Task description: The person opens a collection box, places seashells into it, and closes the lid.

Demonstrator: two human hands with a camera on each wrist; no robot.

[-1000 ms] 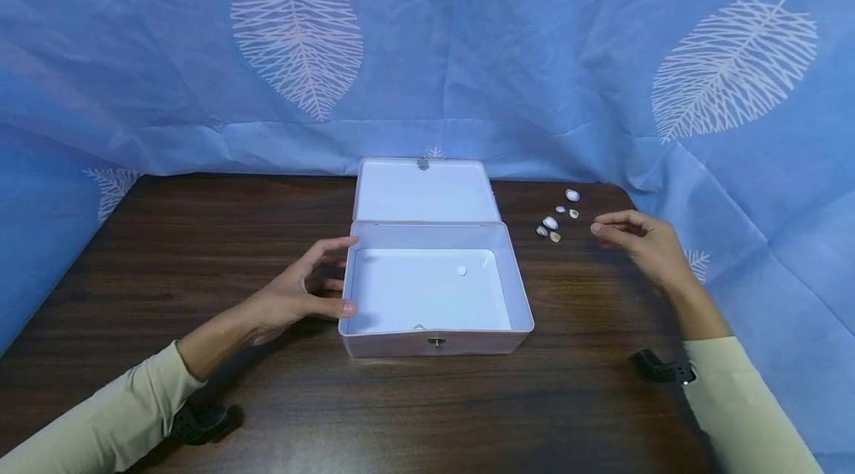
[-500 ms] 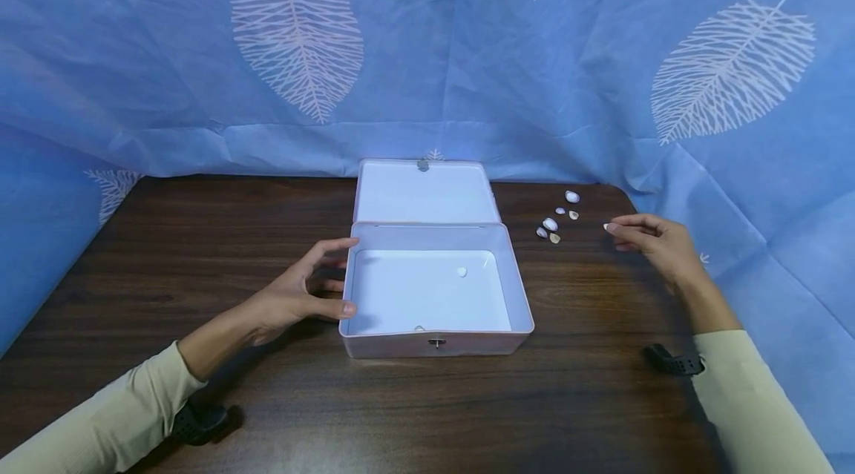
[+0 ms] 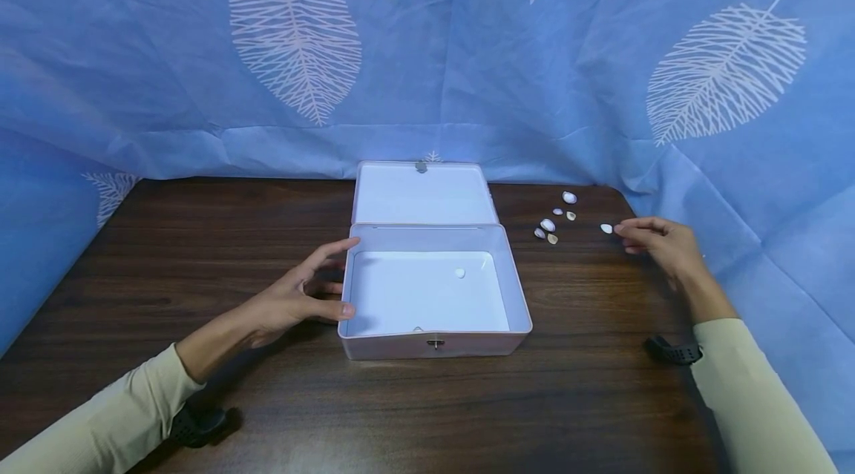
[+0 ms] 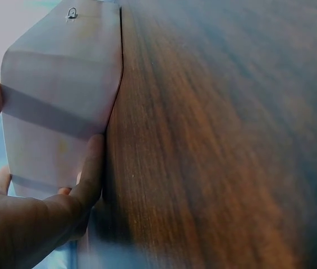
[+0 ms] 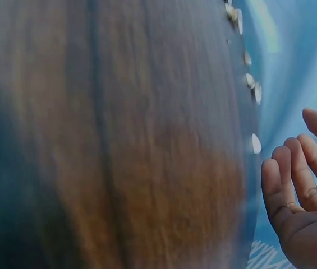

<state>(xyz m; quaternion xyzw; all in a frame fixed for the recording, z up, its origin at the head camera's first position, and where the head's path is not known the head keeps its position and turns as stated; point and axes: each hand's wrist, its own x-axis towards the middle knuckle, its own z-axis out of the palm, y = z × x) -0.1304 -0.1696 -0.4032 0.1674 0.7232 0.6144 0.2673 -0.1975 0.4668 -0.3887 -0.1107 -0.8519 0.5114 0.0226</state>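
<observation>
My left hand (image 3: 283,303) holds the left side of a white metal box (image 3: 436,344), its thumb over the rim. In the left wrist view the other fingers (image 4: 92,162) lie against the outer wall. The box lid (image 3: 422,196) is tipped back. Inside lies a small white seashell (image 3: 460,274), and another small piece (image 3: 418,328) shows by the front wall. My right hand (image 3: 668,248) is low over the right of the table, thumb and fingers apart in the right wrist view. A white seashell (image 3: 606,228) lies right at its fingertips, not gripped.
Several seashells (image 3: 548,225) are scattered on the dark wooden table (image 3: 267,407) between the box and my right hand. A blue leaf-patterned cloth (image 3: 467,73) hangs along the back and right edges. Dark straps (image 3: 675,351) sit at both wrists.
My right hand has moved slightly right and let go of a seashell, which now shows on the table at its fingertips. The left hand and box stay as they were.
</observation>
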